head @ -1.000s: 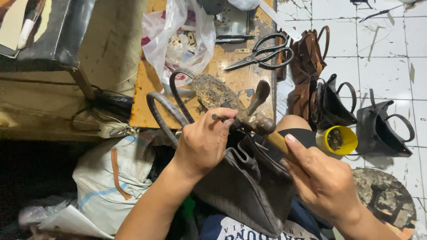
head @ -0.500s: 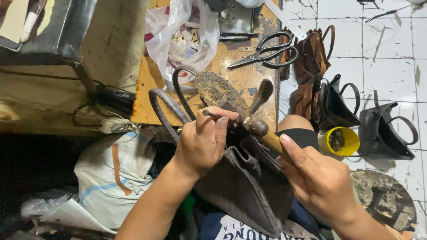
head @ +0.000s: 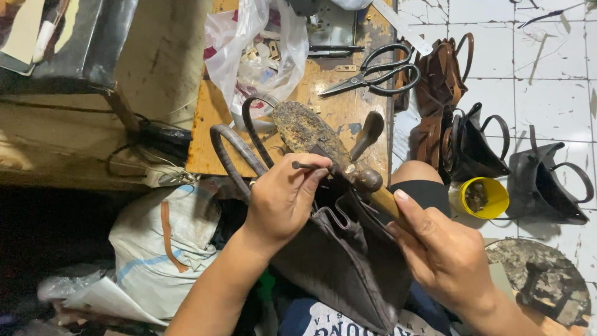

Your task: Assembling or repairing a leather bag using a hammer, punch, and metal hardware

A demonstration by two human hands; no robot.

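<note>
My left hand (head: 283, 199) pinches a thin dark nail or rivet between thumb and fingers, pressing the top edge of a grey-brown leather bag (head: 348, 261) against a rusty iron last (head: 308, 130). The bag lies across my lap, its two curved handles (head: 233, 149) arching over the bench edge. My right hand (head: 444, 252) grips the wooden handle of a hammer (head: 367, 177), whose dark metal head rests right beside the left fingertips at the bag's rim.
A wooden bench (head: 336, 106) carries black scissors (head: 373, 71) and a plastic bag of small parts (head: 258, 56). On the tiled floor at right stand brown and black bags (head: 472, 143) and a yellow cup (head: 482, 198). White sacks (head: 161, 242) lie lower left.
The view has shifted slightly. My left hand has settled the nail at the bag's edge, and the hammer head has stayed close beside it.
</note>
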